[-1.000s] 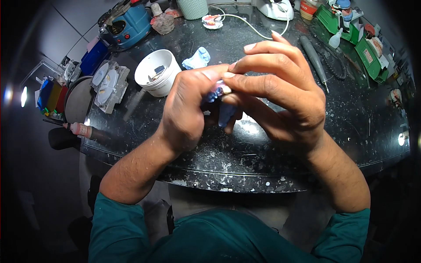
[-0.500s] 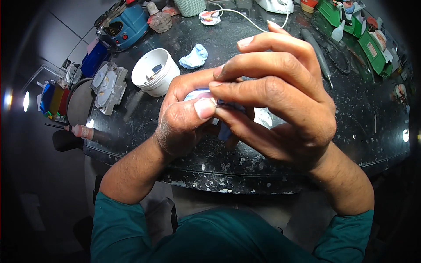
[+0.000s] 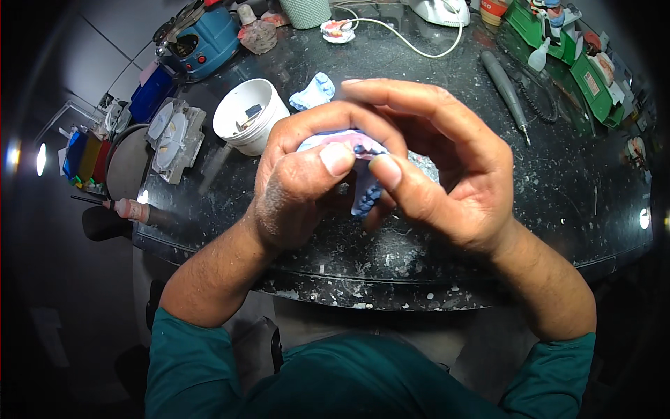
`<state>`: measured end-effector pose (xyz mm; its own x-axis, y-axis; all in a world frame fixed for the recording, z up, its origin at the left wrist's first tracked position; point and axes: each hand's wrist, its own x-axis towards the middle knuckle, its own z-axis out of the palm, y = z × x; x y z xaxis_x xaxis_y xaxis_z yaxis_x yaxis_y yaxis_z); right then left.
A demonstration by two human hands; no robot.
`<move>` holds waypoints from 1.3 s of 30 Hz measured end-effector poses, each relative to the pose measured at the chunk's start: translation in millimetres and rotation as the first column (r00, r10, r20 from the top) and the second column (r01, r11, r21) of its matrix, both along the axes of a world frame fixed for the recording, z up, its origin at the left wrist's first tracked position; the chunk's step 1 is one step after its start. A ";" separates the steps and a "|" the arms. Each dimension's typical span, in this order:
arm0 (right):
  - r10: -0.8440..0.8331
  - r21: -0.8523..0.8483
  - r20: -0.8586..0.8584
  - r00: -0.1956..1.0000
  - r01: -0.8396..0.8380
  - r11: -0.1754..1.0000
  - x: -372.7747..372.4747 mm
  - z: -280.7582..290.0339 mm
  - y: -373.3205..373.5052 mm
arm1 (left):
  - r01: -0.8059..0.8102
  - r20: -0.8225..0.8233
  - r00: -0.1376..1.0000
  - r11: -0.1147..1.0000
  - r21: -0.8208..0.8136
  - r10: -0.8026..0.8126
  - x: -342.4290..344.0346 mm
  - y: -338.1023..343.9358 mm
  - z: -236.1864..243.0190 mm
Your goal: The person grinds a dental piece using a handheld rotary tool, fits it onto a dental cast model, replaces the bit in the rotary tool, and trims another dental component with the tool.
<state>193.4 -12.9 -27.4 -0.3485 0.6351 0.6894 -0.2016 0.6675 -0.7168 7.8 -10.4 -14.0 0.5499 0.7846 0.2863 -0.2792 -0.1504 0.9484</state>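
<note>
A blue dental cast (image 3: 364,187) with a pink and white upper part is held up close to the camera over the dark worktop (image 3: 572,202). My left hand (image 3: 300,185) wraps it from the left, thumb pressing on its top edge. My right hand (image 3: 447,167) grips it from the right, with the thumb tip beside the left thumb and the fingers arched over it. Most of the cast is hidden behind my fingers.
A white cup (image 3: 250,115) with small tools and a second blue cast (image 3: 313,91) lie behind my hands. A grey handpiece (image 3: 505,91) with cord, green racks (image 3: 572,49), a blue machine (image 3: 202,38) and clear moulds (image 3: 171,133) stand around. White dust covers the front edge.
Both hands with the cast have come closer to the camera and lower in the picture. The right fingers have curled more tightly over it, and the thumbs now meet on its top.
</note>
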 end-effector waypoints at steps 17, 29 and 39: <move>0.007 -0.009 -0.065 0.998 -0.007 1.000 -2.8 -3.0 3.0 | -0.052 -0.012 0.999 0.998 0.034 0.052 1.6 -0.5 2.8; -0.043 0.014 0.001 0.999 0.043 0.999 -3.0 6.0 -4.3 | -0.048 0.042 0.998 0.997 0.058 0.045 0.6 -0.4 -0.3; 0.042 -0.411 -0.176 0.983 -0.113 0.905 -9.3 4.8 -8.3 | -0.017 0.023 1.000 0.991 -0.131 0.020 4.7 -1.0 4.7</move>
